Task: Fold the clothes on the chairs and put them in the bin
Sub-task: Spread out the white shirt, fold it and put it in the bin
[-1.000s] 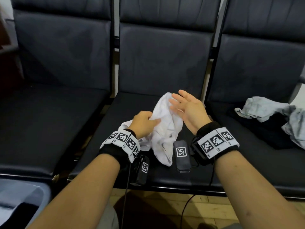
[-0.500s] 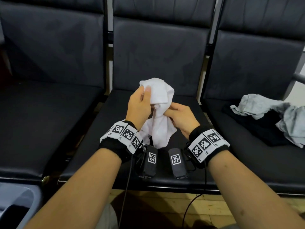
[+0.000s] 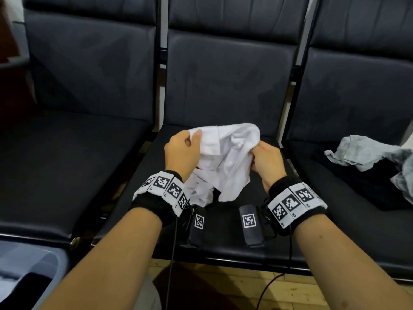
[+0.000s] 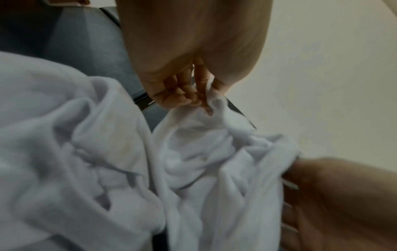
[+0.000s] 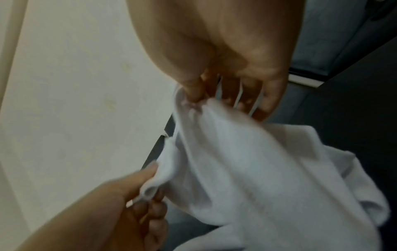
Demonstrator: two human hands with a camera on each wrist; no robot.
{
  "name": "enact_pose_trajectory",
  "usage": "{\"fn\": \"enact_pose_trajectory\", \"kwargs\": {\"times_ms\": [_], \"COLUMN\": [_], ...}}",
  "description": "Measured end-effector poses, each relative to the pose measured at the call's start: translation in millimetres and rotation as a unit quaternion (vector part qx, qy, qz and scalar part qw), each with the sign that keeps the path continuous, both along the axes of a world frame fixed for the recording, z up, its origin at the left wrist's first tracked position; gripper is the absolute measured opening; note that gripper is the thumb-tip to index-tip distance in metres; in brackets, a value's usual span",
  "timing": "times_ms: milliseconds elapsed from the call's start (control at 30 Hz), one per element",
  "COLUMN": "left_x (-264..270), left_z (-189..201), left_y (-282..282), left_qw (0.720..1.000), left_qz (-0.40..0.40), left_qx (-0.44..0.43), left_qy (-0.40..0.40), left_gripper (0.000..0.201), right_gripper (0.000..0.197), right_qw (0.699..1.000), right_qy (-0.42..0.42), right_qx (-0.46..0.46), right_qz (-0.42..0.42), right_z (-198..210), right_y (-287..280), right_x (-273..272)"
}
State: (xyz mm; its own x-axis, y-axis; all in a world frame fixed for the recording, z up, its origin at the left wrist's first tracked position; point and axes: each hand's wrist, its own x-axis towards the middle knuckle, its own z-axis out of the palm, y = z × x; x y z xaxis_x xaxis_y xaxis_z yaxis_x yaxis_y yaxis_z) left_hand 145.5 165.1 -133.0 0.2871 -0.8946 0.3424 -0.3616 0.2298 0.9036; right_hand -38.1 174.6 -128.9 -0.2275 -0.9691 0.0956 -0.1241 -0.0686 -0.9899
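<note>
White garment (image 3: 225,159): bunched and crumpled, held up just above the seat of the middle chair (image 3: 225,233), stretched between the two hands; its loose lower folds hang down toward that seat, and whether they touch it cannot be told.
Left hand (image 3: 182,151): over the left part of the middle chair's seat, gripping the garment's upper left edge — thumb laid over the cloth, fingers curled behind it; in the left wrist view the fingertips (image 4: 193,98) pinch a small fold of the fabric.
Right hand (image 3: 267,161): over the right part of the same seat, slightly lower than the left hand, fingers curled into the garment's right side; the right wrist view shows the thumb and forefinger nipping a gathered bit of cloth.
Grey clothes (image 3: 366,155): a rumpled heap on the seat directly right of the middle chair, lying partly on a black garment (image 3: 357,186) — well apart from both hands.
Bin (image 3: 29,271): on the floor in front of the seat left of the middle chair, grey-walled, with something dark inside.
Wrist bands (image 3: 165,189): black with black-and-white square markers, one on each wrist.
</note>
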Motion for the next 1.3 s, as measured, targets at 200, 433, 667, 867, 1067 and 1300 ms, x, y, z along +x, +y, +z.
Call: {"fn": "enact_pose_trajectory", "kwargs": {"times_ms": [200,433,667,867,1067,1300], "left_x": [24.3,16.7,24.7,34.6,39.8,43.7], "left_z": [-9.0,6.1,18.8,29.2,84.5,168.9], "left_y": [-6.3,-9.4,-6.8,14.0,35.9,88.5], "left_qw": [0.995,0.977,0.969,0.995,0.997,0.983], "left_qz": [0.056,0.057,-0.067,-0.086,-0.067,-0.061], "left_qx": [0.016,0.021,0.053,0.051,-0.030,-0.171], "left_qy": [0.075,0.203,0.233,0.003,-0.027,-0.015], "left_gripper": [0.033,0.042,0.097,0.067,0.060,0.071], "right_gripper": [0.022,0.028,0.069,0.053,0.019,0.019], "right_qw": [0.994,0.997,0.991,0.962,0.959,0.971], "right_qy": [0.002,-0.041,-0.051,0.268,0.269,0.179], "right_qx": [-0.019,-0.003,0.033,0.026,0.011,-0.103], "right_qz": [-0.104,-0.070,0.118,0.043,-0.090,-0.119], "right_z": [-2.0,12.8,14.0,8.3,40.0,135.7], "right_y": [-8.9,-12.3,-2.5,13.4,43.9,82.6], "right_x": [-9.9,-5.1,-13.1,-24.7,-37.0,-23.1]}}
